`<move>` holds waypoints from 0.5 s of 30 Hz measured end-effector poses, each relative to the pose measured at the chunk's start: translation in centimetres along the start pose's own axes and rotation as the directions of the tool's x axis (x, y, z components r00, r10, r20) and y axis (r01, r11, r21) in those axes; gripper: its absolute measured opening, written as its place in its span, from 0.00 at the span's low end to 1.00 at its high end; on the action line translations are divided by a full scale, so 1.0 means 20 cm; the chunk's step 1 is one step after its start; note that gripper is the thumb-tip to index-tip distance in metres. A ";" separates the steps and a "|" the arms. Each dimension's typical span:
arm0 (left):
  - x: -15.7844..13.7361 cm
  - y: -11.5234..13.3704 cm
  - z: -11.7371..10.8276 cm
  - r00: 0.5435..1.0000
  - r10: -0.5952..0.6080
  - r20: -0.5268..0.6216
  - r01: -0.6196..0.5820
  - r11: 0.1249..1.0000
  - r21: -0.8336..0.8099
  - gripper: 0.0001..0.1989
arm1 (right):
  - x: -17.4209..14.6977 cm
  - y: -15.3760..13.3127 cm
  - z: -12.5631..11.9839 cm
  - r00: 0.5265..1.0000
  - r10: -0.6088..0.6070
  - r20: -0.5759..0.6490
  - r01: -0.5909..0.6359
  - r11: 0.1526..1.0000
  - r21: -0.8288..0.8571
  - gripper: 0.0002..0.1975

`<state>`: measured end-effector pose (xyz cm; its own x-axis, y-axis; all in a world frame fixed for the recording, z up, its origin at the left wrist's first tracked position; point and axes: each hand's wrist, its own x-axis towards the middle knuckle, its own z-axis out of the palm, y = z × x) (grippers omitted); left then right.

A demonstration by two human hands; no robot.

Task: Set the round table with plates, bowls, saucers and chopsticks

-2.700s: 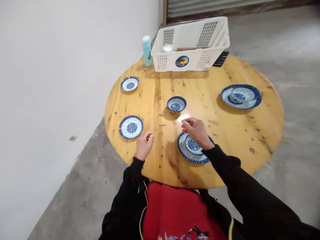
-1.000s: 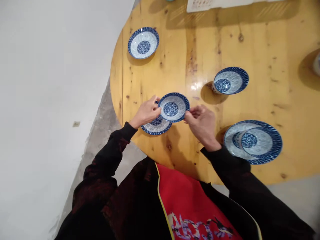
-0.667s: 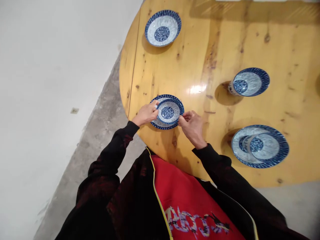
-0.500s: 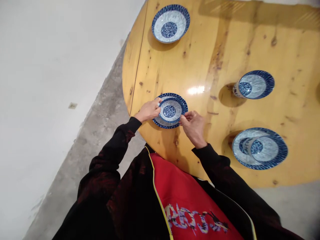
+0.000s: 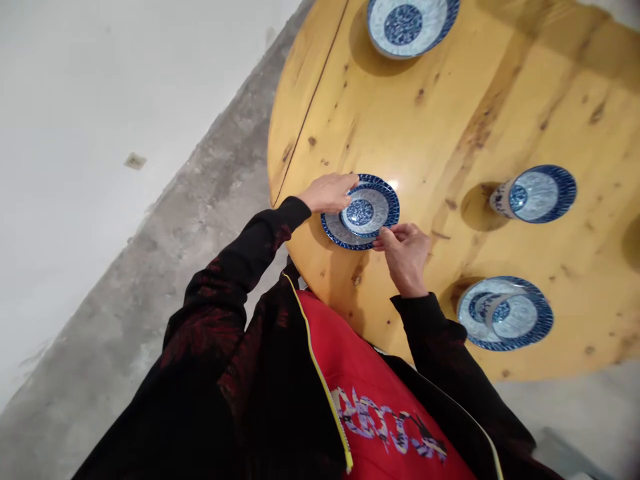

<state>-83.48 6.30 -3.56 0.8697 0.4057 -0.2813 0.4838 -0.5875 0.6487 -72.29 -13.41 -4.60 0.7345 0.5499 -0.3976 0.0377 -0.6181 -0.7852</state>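
Observation:
A small blue-and-white bowl [image 5: 360, 212] sits over a larger blue-rimmed plate [image 5: 336, 231] near the table's left edge. My left hand [image 5: 330, 193] pinches the bowl's upper left rim, fingers curled over it. At the bowl's lower right rim, my right hand [image 5: 404, 253] holds on with thumb and fingertips. The bowl appears shifted toward the right side of the plate. Whether it touches the plate or hangs just above it, I cannot tell.
On the wooden table [image 5: 400, 127] a large bowl [image 5: 430, 33] stands at the far side. A tall patterned bowl [image 5: 543, 193] is to the right. Nearer me, a wide bowl [image 5: 533, 320] holds a smaller piece. A wall [image 5: 100, 100] rises at left.
My view has turned, so the table and dishes appear shifted. Both hands still grip the small bowl, which has moved toward the plate's right side.

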 end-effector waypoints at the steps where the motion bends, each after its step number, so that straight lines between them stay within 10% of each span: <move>1: 0.00 0.00 0.00 1.000 0.001 0.011 -0.001 1.000 0.006 0.13 | -0.01 0.00 0.00 1.000 -0.004 0.009 0.004 1.000 -0.004 0.06; 15: 0.03 0.01 -0.01 0.986 -0.010 -0.167 0.007 1.000 -0.019 0.12 | -0.01 0.00 -0.02 0.999 -0.049 0.001 0.049 0.998 0.047 0.10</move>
<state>-82.95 6.55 -3.56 0.8360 0.5232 -0.1657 0.4882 -0.5711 0.6599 -72.21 -13.85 -4.34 0.7309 0.5801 -0.3596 0.0415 -0.5637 -0.8249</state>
